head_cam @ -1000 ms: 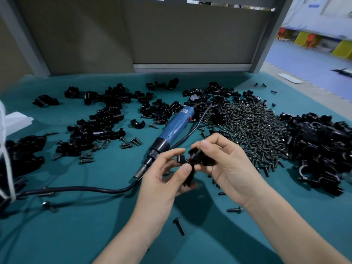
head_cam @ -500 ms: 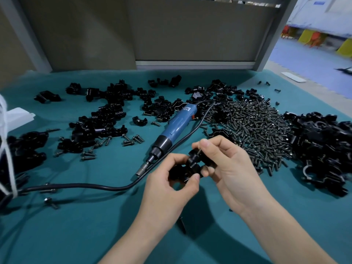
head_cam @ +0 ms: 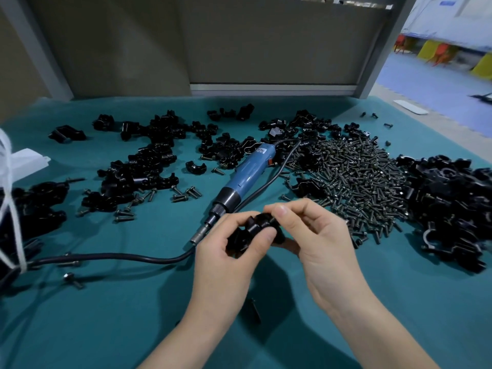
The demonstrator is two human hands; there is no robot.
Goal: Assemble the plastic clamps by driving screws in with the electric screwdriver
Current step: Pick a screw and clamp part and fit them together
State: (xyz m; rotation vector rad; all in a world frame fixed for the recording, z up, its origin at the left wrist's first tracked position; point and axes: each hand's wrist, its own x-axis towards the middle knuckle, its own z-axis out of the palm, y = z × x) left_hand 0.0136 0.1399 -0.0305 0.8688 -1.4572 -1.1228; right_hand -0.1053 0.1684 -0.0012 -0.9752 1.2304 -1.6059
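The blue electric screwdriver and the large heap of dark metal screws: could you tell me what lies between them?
Head view: between the blue screwdriver and the screw heap runs its black cord, plus stray screws.

I am looking at a teal cloth table cover (head_cam: 106, 315) that is showing matt and faintly fuzzy across the lower frame. The small black plastic clamp (head_cam: 257, 222) at centre is looking smooth with a dull gloss, and so are the loose black plastic clamp pieces (head_cam: 452, 209) heaped at right. The pile of dark metal screws (head_cam: 359, 187) is glinting softly. The blue plastic electric screwdriver (head_cam: 247, 174) is showing a smooth satin shell and a bare metal nose. Its black cable (head_cam: 119, 257) is looking smooth and rubbery.
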